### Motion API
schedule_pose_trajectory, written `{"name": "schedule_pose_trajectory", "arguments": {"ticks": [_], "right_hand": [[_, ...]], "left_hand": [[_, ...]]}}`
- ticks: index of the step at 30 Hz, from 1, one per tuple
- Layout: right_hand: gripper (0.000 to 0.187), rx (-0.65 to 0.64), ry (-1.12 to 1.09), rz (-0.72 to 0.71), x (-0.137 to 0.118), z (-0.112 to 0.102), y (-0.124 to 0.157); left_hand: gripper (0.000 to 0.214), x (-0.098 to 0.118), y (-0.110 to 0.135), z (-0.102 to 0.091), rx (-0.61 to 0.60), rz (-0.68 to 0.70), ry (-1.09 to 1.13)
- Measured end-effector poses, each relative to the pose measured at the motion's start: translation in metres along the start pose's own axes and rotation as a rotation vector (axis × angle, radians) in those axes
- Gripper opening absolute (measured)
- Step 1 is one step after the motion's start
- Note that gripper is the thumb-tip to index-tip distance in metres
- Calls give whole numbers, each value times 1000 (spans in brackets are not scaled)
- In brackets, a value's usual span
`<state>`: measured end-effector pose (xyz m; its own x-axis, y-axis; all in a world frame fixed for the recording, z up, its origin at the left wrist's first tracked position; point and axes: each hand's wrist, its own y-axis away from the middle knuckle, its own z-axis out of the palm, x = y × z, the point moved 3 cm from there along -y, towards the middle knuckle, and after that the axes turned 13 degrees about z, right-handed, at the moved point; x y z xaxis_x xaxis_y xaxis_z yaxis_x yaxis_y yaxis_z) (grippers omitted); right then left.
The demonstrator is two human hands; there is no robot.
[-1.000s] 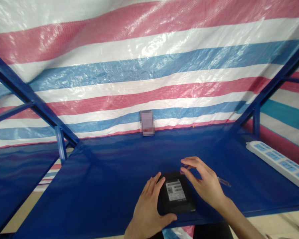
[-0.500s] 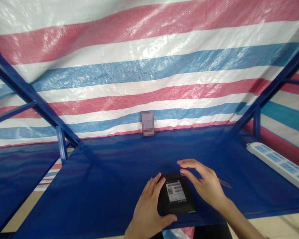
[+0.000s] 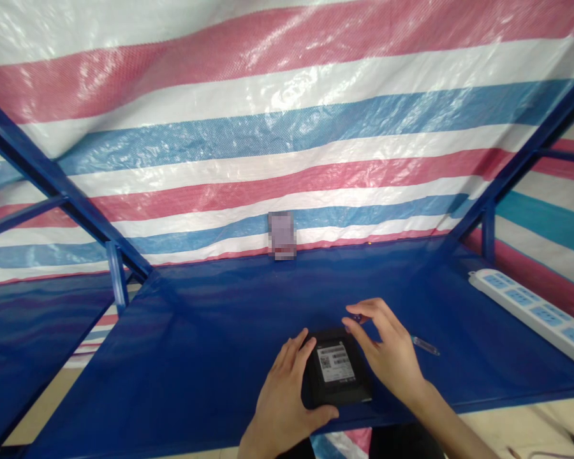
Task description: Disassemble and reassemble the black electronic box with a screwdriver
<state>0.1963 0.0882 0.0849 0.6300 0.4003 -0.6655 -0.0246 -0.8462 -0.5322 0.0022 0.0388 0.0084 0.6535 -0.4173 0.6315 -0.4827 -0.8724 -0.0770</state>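
A flat black box-like device (image 3: 361,376) with a white printed label (image 3: 335,363) lies near the table's front edge. My left hand (image 3: 291,389) holds it from the left, fingertips at its far left corner and thumb along its near edge. Just above its far right corner is my right hand (image 3: 382,350), thumb and forefinger curled towards each other. Something small and dark shows at these fingertips, too small to name. To the right of that hand lies a slim clear stick-like piece (image 3: 425,345), partly hidden behind the hand.
A white power strip (image 3: 536,312) with blue socket faces runs along the right of the blue table (image 3: 220,331). Blue metal frame bars (image 3: 119,274) rise at both sides. Striped plastic sheeting (image 3: 287,140) hangs behind, with a blurred rectangle (image 3: 282,236) at its foot.
My right hand has lifted slightly away from the device's far right corner, and the small dark thing shows between its fingers. My left hand stays on the device. The view has shifted slightly.
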Motion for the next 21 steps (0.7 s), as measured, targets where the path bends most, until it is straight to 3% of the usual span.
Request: {"name": "schedule_pose_trajectory", "arguments": {"ticks": [7,13,18,21], "right_hand": [[19,-38,3,13,1,-1,1],[10,1,-38,-25,4,1,4],[21,-46,-35,-2,3,4,5],[16,-38,-36,-11,3,5,5]], "left_hand": [[97,-1,-1,0,-4,-14,-8],[95,2,-1,-2,-13,-7,-16],[95,3,-1,-1,10,5,-13],[94,3,-1,-1,4,12,-18]]}}
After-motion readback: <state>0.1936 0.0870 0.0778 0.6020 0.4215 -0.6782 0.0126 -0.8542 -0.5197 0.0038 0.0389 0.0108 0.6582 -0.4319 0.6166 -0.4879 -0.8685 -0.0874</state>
